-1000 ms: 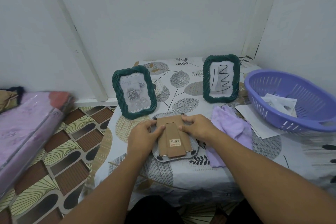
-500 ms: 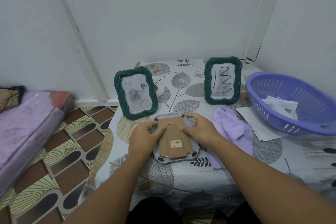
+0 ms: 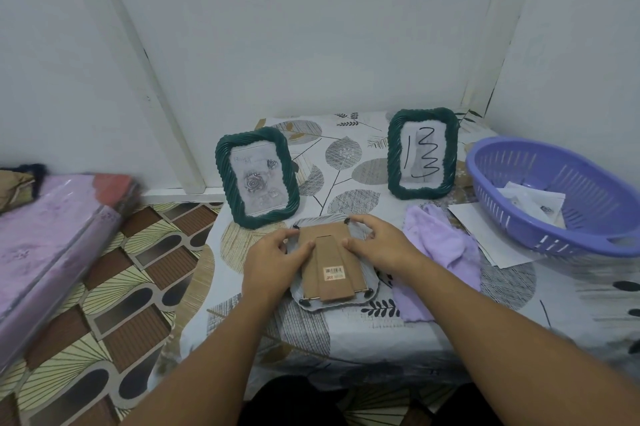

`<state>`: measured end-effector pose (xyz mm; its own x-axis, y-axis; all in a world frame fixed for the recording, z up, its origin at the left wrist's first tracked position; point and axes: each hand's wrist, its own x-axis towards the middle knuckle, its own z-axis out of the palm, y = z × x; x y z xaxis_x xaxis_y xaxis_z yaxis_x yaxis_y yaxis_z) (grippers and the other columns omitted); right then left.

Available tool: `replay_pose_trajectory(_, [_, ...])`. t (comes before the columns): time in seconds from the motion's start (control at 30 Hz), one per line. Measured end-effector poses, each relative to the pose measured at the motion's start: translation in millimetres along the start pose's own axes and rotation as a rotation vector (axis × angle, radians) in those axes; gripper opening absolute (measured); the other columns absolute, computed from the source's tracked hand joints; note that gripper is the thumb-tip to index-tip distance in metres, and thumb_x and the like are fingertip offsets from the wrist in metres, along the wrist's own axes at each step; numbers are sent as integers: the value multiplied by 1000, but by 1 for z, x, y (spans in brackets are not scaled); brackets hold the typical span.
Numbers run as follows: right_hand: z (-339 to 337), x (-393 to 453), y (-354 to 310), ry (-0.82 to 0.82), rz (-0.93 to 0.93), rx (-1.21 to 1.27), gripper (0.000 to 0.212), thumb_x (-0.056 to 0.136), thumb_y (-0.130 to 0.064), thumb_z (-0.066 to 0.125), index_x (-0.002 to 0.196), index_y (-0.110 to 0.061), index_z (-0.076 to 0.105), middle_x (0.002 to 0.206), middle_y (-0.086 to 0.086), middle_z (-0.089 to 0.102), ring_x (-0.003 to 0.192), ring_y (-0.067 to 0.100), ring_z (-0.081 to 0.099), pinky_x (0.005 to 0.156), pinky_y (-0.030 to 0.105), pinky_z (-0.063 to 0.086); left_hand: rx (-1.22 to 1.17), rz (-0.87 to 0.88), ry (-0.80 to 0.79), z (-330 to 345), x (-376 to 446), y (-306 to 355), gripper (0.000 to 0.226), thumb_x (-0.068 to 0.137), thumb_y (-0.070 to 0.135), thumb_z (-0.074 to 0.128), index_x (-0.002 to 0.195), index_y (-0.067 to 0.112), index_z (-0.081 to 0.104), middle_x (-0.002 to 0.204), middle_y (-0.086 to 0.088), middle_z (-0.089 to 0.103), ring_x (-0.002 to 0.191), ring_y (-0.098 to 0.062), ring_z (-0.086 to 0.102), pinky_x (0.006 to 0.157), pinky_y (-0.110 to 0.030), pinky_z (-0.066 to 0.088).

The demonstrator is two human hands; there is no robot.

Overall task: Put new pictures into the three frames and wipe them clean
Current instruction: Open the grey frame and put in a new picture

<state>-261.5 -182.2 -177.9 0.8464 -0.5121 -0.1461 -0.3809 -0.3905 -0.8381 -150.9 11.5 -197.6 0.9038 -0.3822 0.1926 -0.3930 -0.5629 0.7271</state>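
Face-down frame (image 3: pixel 330 263): flat on the table (image 3: pixel 519 321), front centre, brown cardboard back and folded stand upward, barcode sticker near the lower end.
Left hand (image 3: pixel 268 264): fingers curled onto the left edge of the backing, thumb pressing the stand.
Right hand (image 3: pixel 381 242): fingers curled over the upper right corner, thumb on the backing.
Standing frames: green frame with rose print (image 3: pixel 256 176) back left; green frame with scribble (image 3: pixel 420 154) back right.
Purple cloth (image 3: pixel 440 245): just beside the right hand, limp.
Basket (image 3: pixel 502 204): far right, papers inside.
Handling: probably light, rigid rim, breakable pane; best held by the outer edges, clips turned gently.
Hidden: front, pane and any picture inside; clip positions too small to read.
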Motion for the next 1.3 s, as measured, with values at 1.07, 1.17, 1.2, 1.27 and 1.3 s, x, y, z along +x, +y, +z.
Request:
replay_pose_trajectory(1.07, [-7,2,-16,-90,55,-142,38,97,-22,54,131,-37,49,85,-1,61,66,13,55,55,26,38,10,19,-8,2,2,-3,47,80,62,74,118,35,75,113,12,73,93,-8,63,71,-28,45])
replay_pose_trajectory(1.17, [-6,1,-17,-92,64,-143,34,96,-22,53,128,-34,51,90,1,62,68,13,55,56,26,38,6,25,-10,1,2,-2,47,80,60,75,119,33,76,111,9,74,87,-7,60,67,-23,40])
replay_pose_trajectory(1.2, [-6,0,-17,-96,66,-141,32,97,-22,53,127,-32,52,91,1,62,69,13,55,56,26,38,8,23,-12,1,2,-2,46,81,60,75,119,33,76,109,7,74,84,-7,58,64,-21,38])
replay_pose_trajectory(1.27, [-7,0,-16,-104,52,-137,34,98,-21,52,130,-32,53,102,0,64,80,15,60,61,25,42,9,18,-11,1,2,-1,47,81,59,75,119,33,76,107,5,74,82,-7,55,62,-18,36])
replay_pose_trajectory(1.3, [-8,0,-17,-105,45,-130,37,98,-19,52,133,-32,54,112,0,65,91,16,62,67,24,44,12,18,-12,0,1,-1,47,81,59,75,119,33,76,108,5,74,82,-6,56,62,-18,36])
